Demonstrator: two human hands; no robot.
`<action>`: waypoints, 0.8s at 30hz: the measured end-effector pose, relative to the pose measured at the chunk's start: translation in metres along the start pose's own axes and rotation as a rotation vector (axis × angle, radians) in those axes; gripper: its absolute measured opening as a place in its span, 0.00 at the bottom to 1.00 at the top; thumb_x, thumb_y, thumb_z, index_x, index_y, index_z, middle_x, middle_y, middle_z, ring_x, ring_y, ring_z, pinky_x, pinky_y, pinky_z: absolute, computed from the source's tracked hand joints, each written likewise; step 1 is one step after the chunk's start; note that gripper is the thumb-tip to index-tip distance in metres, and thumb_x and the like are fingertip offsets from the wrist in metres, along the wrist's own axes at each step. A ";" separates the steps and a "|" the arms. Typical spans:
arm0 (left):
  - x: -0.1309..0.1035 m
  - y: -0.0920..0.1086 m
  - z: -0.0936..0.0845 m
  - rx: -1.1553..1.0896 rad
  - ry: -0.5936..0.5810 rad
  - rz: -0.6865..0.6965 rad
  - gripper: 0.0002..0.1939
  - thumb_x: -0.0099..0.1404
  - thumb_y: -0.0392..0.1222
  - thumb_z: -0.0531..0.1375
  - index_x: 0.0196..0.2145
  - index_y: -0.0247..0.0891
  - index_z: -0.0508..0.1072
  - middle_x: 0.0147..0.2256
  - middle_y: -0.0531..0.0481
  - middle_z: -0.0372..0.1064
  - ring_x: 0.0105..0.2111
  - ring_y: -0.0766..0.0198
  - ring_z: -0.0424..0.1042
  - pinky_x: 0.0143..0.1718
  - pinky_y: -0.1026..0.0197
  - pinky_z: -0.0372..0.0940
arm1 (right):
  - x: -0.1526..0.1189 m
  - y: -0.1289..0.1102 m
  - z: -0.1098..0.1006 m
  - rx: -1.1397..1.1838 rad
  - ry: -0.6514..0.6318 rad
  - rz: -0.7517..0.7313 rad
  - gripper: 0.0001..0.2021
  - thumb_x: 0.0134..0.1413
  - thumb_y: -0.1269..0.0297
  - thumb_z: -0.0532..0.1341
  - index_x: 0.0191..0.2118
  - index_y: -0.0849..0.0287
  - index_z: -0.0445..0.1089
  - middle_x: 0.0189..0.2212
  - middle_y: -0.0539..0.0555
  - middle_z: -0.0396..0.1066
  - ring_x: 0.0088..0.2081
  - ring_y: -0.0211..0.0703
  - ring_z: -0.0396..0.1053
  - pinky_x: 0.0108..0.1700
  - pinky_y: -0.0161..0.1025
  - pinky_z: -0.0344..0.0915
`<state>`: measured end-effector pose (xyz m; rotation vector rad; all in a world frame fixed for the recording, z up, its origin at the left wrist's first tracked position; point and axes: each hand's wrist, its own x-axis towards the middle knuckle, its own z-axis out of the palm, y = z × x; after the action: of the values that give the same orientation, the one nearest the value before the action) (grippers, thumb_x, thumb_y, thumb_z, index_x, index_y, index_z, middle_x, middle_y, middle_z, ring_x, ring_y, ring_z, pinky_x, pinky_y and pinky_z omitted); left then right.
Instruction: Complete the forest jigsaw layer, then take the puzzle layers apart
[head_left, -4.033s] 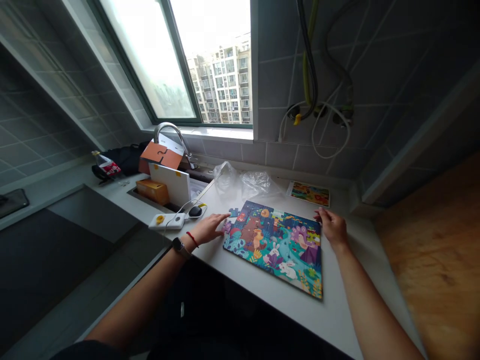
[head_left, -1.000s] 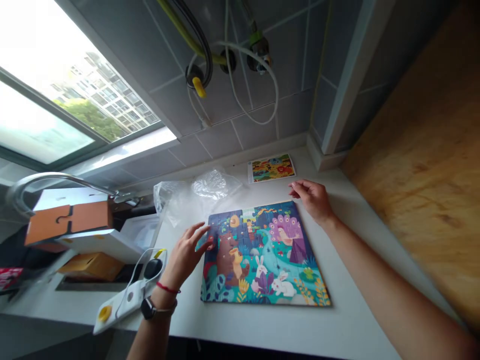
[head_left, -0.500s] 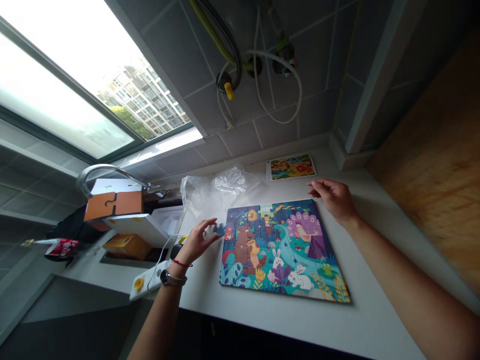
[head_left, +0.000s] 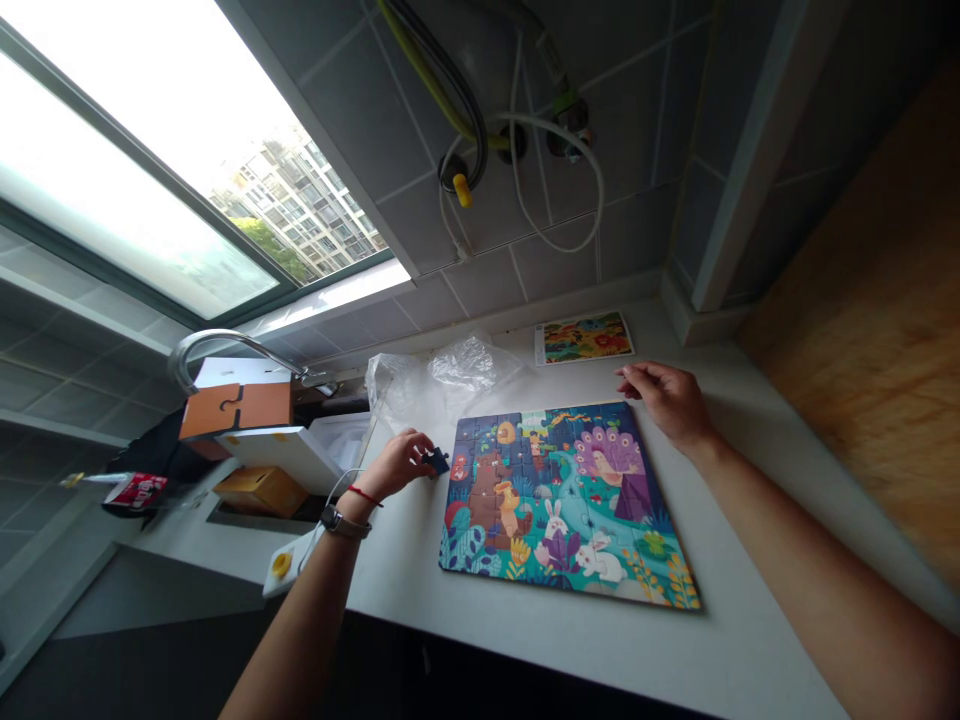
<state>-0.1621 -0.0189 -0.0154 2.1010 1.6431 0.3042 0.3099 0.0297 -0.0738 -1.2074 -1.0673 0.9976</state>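
A colourful jigsaw puzzle (head_left: 555, 510) with a peacock, white rabbits and a bear lies on the white counter, its pieces fitted inside the board. Just left of its upper left edge, my left hand (head_left: 401, 463) pinches a dark blue puzzle piece (head_left: 436, 460) between thumb and fingers. That piece is apart from the board. Beside the puzzle's upper right corner rests my right hand (head_left: 667, 400), closed with fingers curled and tips together. Whether anything is between those fingertips is hidden.
Crumpled clear plastic bags (head_left: 469, 365) lie behind the puzzle, with a picture card (head_left: 585, 338) near the wall. Leftward are a power strip (head_left: 289, 562), an orange-and-white box (head_left: 236, 410), a small brown box (head_left: 259, 490) and a faucet (head_left: 225, 338).
The puzzle piece in my left hand has turned and now shows its dark blue face, while the hand shifted slightly up and back. My right hand has stayed in place.
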 end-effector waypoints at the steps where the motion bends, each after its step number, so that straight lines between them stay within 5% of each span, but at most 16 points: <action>1: 0.003 0.003 -0.004 0.004 -0.006 0.001 0.17 0.55 0.52 0.75 0.31 0.38 0.79 0.33 0.48 0.75 0.25 0.64 0.76 0.26 0.63 0.71 | 0.000 0.000 0.000 -0.002 0.000 -0.003 0.19 0.51 0.43 0.71 0.33 0.56 0.81 0.25 0.53 0.77 0.29 0.42 0.74 0.34 0.38 0.73; 7: 0.022 0.045 -0.017 -0.024 0.006 0.067 0.16 0.71 0.54 0.62 0.34 0.38 0.78 0.28 0.48 0.79 0.27 0.61 0.80 0.30 0.63 0.73 | 0.000 -0.001 0.001 -0.045 -0.016 -0.016 0.20 0.52 0.43 0.70 0.34 0.57 0.81 0.25 0.54 0.78 0.29 0.44 0.75 0.33 0.38 0.73; 15: 0.077 0.128 0.030 -0.046 -0.078 0.322 0.14 0.76 0.43 0.58 0.49 0.39 0.83 0.40 0.44 0.82 0.37 0.60 0.81 0.43 0.59 0.75 | -0.001 -0.004 0.001 -0.058 -0.015 -0.037 0.22 0.53 0.40 0.69 0.34 0.57 0.81 0.25 0.55 0.78 0.29 0.45 0.75 0.32 0.38 0.73; 22: 0.113 0.147 0.046 0.066 -0.211 0.472 0.19 0.70 0.27 0.56 0.40 0.44 0.86 0.42 0.48 0.81 0.41 0.61 0.80 0.50 0.59 0.73 | 0.000 -0.004 0.001 -0.072 -0.026 -0.030 0.23 0.54 0.39 0.68 0.34 0.58 0.81 0.25 0.55 0.78 0.29 0.45 0.75 0.32 0.38 0.72; 24: 0.116 0.148 0.046 0.080 -0.226 0.496 0.19 0.70 0.27 0.56 0.45 0.45 0.85 0.45 0.48 0.80 0.43 0.62 0.81 0.51 0.60 0.73 | 0.000 -0.003 0.001 -0.070 -0.026 -0.032 0.23 0.54 0.39 0.68 0.34 0.58 0.81 0.25 0.55 0.78 0.29 0.45 0.75 0.32 0.38 0.72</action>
<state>0.0161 0.0548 0.0030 2.4813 1.0085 0.1458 0.3093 0.0297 -0.0705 -1.2328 -1.1469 0.9602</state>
